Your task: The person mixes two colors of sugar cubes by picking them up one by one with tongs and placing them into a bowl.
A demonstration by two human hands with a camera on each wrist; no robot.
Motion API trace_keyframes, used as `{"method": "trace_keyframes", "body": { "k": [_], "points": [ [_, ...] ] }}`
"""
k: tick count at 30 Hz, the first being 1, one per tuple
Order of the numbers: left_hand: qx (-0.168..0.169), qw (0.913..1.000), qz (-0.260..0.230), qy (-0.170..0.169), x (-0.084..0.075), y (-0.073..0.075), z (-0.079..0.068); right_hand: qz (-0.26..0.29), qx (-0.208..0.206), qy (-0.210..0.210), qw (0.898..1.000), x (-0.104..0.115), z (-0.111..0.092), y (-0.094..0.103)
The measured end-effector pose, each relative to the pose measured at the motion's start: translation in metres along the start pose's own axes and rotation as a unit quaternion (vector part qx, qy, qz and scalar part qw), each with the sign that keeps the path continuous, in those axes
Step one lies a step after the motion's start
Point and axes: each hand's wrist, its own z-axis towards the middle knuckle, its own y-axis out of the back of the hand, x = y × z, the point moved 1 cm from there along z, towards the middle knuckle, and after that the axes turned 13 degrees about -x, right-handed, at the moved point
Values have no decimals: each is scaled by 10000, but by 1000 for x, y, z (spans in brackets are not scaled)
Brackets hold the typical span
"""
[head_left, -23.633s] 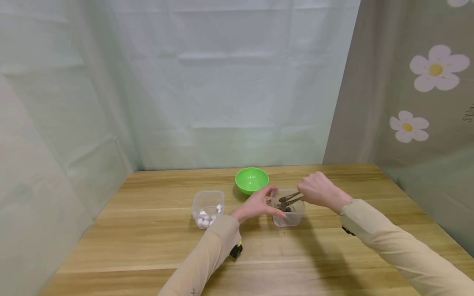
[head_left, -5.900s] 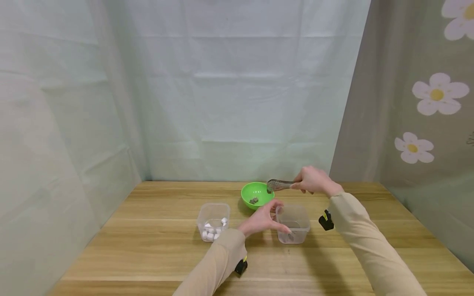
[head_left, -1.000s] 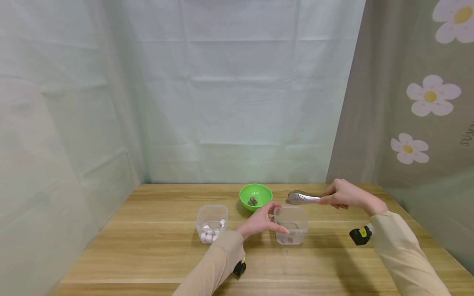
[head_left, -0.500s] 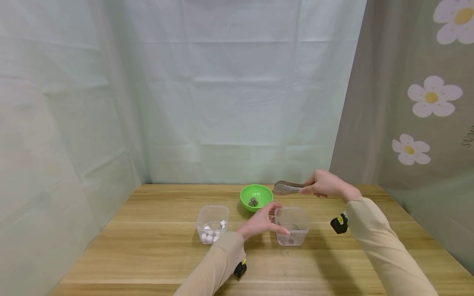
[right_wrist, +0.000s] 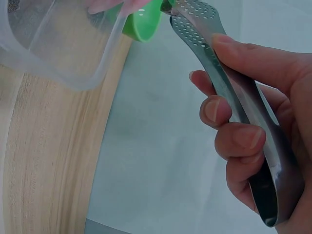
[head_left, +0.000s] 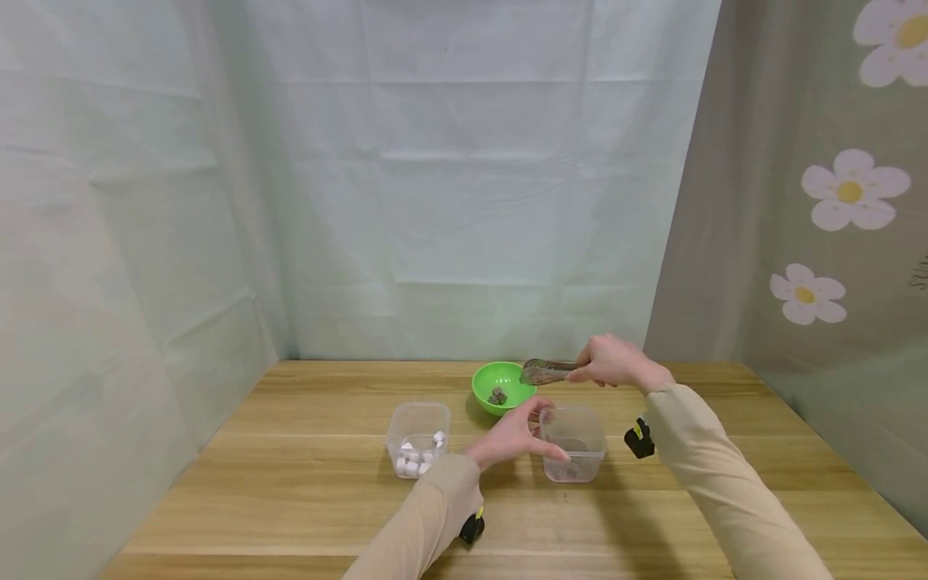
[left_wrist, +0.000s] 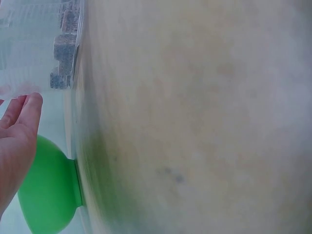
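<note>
My right hand holds metal tongs with perforated ends, their tips over the right rim of the green bowl. A small dark piece shows at the tong tips in the right wrist view. Several grey-brown cubes lie in the bowl. With thumb on the near side and fingers on the far side, my left hand grips the right-hand clear plastic container. Several dark cubes show through its wall in the left wrist view.
Left of my left hand stands a second clear container with several white cubes inside. All of it stands on a wooden table, with pale curtains behind and at the sides.
Over the last second the tongs have moved left from above the right container to the bowl. The bowl held nothing in the earliest frame and now has cubes. My left hand keeps its place.
</note>
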Motion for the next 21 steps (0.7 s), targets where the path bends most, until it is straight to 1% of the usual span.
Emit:
{"method": "trace_keyframes", "body": {
  "k": [6,11,16,21],
  "points": [
    [-29,10000,47,-16,1,0,0,-73,-13,-121,9999,5,3,-4],
    [2,10000,-59,37,0,0,1,-87,-73,-144,9998,7,3,-2],
    [15,10000,-81,47,1,0,0,-75,-103,-190,9997,9,-2,8],
    [-32,10000,-14,30,1,1,-1,-234,-132,-185,9995,11,-12,21]
  ]
}}
